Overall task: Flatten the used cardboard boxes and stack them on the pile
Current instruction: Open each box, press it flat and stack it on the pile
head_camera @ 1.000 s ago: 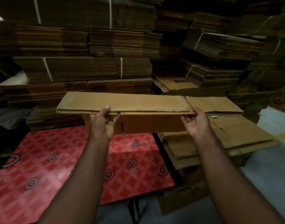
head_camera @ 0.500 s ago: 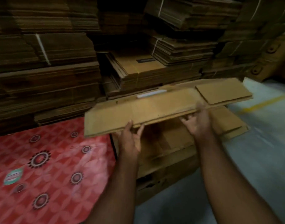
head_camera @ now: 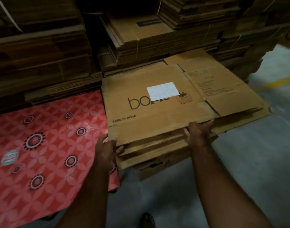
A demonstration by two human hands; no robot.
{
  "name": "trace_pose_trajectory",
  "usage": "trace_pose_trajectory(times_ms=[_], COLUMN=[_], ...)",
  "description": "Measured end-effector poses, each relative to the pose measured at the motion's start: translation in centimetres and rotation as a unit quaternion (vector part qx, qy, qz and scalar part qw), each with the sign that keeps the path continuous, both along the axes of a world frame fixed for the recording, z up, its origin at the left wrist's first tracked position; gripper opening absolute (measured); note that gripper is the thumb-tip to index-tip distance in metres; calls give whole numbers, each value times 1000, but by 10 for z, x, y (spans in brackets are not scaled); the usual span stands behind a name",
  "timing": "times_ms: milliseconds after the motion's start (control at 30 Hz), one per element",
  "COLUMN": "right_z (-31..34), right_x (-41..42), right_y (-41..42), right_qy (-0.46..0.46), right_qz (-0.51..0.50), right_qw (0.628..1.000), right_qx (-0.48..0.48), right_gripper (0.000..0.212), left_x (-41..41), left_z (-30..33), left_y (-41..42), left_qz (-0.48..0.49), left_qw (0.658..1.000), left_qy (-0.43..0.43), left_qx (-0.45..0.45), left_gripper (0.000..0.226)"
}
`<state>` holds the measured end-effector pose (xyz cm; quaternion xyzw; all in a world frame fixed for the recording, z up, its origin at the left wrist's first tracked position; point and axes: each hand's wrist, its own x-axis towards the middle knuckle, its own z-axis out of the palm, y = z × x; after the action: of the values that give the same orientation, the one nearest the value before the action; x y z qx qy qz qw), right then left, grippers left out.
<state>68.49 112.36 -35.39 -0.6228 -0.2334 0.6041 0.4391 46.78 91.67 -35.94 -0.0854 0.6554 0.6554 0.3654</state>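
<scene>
The flattened box (head_camera: 157,102) lies flat as the top sheet of the low pile (head_camera: 151,153) on the grey floor (head_camera: 256,162). All positions below are given relative to this box.

Hidden or unclear: a white label (head_camera: 163,91) covers the end of the printed word, so only "bo" reads clearly; "MADE IN INDIA" is legible near the front-left corner. The fine print on the right-hand flap is too blurred to read. The number of sheets in the pile under the box cannot be counted; only several layered front edges show. The bundled stacks (head_camera: 157,38) behind the box are cut off by the top edge and sit in deep shadow.

Count: one flattened box on top, one white label, two hands, one red patterned sheet (head_camera: 42,153) lying flat just left of the box.

Left hand (head_camera: 106,150): at the front-left corner of the box, fingers curled around the edge, with fingertips tucked under it and the thumb on the side.

Right hand (head_camera: 198,130): at the front edge, right of centre, fingers bent over the edge and gripping it; whether the fingertips go under only the top sheet cannot be determined.
</scene>
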Motion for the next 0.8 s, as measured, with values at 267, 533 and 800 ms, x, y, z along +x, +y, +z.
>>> trace_pose_trajectory(times_ms=[267,533,800], right_z=[-21,-33,-23], right_x=[6,8,12], right_y=[25,39,8], right_qy=[-130,-226,-407], right_qz=[152,210,259], right_qw=[980,950,870], right_qx=[21,46,103], right_gripper=[110,123,93], left_x=[12,5,-24], left_z=[-15,-38,-18], left_y=[16,10,5], left_qz=[-63,-55,-180], left_qw=[996,995,969], left_qy=[59,76,134], left_qx=[-14,-21,-101], left_gripper=[42,50,50])
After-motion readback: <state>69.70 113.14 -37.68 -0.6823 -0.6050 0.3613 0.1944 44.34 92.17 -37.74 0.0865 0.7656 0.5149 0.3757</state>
